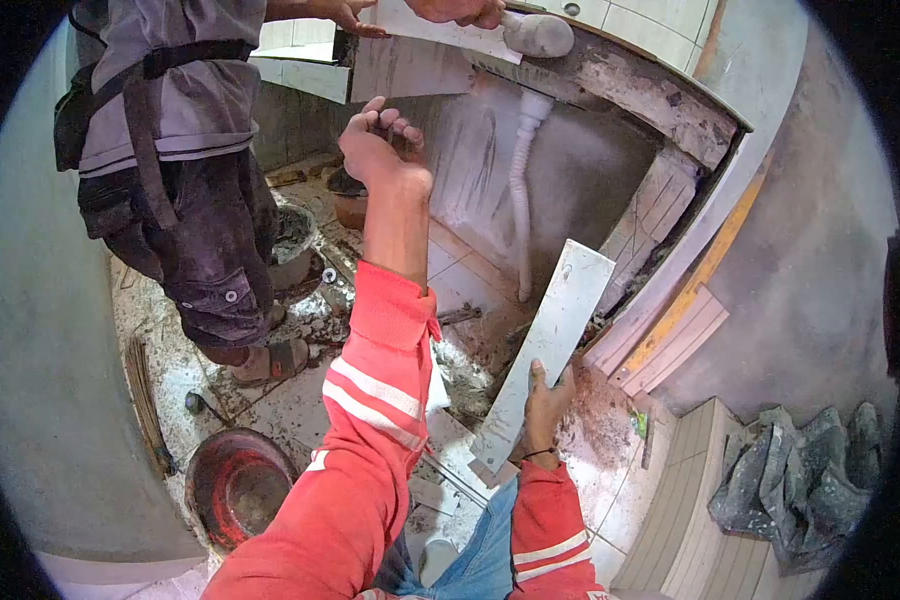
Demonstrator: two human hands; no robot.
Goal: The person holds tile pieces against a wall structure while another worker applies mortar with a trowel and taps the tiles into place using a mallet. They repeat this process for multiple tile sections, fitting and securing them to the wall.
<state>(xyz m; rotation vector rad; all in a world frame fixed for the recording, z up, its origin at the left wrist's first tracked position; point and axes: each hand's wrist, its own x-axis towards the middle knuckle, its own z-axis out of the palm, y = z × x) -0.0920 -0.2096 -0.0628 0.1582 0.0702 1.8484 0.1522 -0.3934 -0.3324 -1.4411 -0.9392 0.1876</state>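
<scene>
My left hand [385, 150] is raised in front of the counter, palm up with its fingers curled; whether anything lies in them is too small to tell. Lower down, my right hand [548, 405] grips a long pale tile strip [550, 340] near its lower end, thumb on its face. The strip slants up to the right. Above, a co-worker's hand [460, 10] holds a mallet with a pale head [538, 36] at the counter's edge [660, 110]. The co-worker's other hand [345, 14] is at the top.
The co-worker [175, 170] stands at the left. A corrugated drain pipe [519, 190] hangs under the counter. Buckets [292, 245] and a reddish basin [242, 487] stand on the littered floor. At the right are a yellow level [695, 275], stacked tiles [685, 470] and a crumpled dark sack [800, 480].
</scene>
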